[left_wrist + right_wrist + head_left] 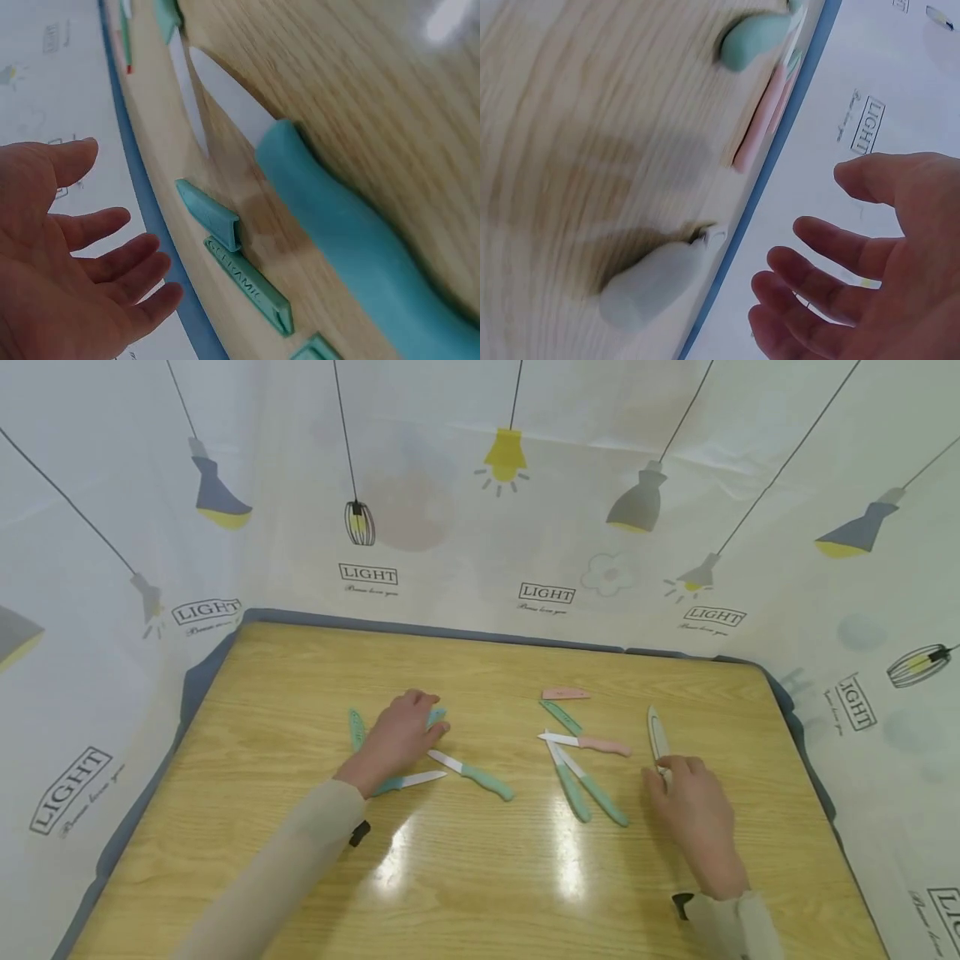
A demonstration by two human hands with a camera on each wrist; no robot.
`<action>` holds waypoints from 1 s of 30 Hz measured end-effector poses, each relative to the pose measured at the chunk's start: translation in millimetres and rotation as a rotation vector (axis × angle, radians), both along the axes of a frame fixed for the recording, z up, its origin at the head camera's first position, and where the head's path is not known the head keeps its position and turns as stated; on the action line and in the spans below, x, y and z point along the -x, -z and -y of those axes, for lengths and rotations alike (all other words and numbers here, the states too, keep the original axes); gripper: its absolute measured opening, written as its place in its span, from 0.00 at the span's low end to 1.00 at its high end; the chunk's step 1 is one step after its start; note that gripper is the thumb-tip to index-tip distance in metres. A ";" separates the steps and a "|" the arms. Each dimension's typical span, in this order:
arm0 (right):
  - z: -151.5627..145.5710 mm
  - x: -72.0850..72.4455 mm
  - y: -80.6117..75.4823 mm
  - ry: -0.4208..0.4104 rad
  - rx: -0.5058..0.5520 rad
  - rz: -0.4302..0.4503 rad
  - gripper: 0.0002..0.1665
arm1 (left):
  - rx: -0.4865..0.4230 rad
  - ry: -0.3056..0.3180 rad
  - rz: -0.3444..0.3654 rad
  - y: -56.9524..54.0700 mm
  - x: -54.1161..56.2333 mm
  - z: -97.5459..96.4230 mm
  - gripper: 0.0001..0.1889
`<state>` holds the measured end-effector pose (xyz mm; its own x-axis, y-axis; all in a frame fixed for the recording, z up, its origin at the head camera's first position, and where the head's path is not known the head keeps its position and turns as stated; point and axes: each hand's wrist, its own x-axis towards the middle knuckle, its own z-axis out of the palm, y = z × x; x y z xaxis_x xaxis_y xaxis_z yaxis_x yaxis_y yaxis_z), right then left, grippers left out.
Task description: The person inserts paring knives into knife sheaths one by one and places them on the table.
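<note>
My left hand (401, 735) reaches over the left group with fingers loosely spread and nothing held. Around it lie a blue-handled knife (322, 202), a green-handled knife (487, 782), a blue sheath (214, 214) and a green sheath (251, 285) marked CERAMIC. The blue sheath partly shows past my fingers in the head view. My right hand (693, 810), fingers loosely bent and apart, hovers by a white-handled tool (652, 285). Its long pale end (657, 731) points to the back of the table; its handle is hidden under the hand in the head view.
Mid-table, a pink-handled knife (603, 746) lies by two green-handled knives (573, 789) whose blades overlap. Behind them are a green sheath (561, 717) and a pink sheath (566, 693). A printed cloth (450, 577) walls the wooden table (465, 893) at back and sides.
</note>
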<state>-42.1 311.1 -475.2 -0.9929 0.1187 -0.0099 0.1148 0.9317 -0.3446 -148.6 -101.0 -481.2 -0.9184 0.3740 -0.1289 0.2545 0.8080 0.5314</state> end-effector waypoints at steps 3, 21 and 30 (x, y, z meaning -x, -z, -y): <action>4.8 -3.2 0.4 -0.034 0.005 -0.032 0.26 | 0.094 0.048 -0.055 1.8 3.8 -5.4 0.32; 20.0 -3.0 4.5 -0.100 0.015 -0.126 0.23 | 0.331 0.140 -0.231 13.2 17.3 -15.0 0.12; 22.6 -0.2 3.4 -0.087 0.018 -0.084 0.23 | 0.335 0.146 -0.203 13.6 20.1 -16.4 0.05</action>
<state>-41.9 288.5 -478.6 -0.9968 0.0322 0.0725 0.0034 0.9306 -0.3661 -168.6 -84.6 -494.8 -0.8782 0.4702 -0.0872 0.4515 0.8754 0.1726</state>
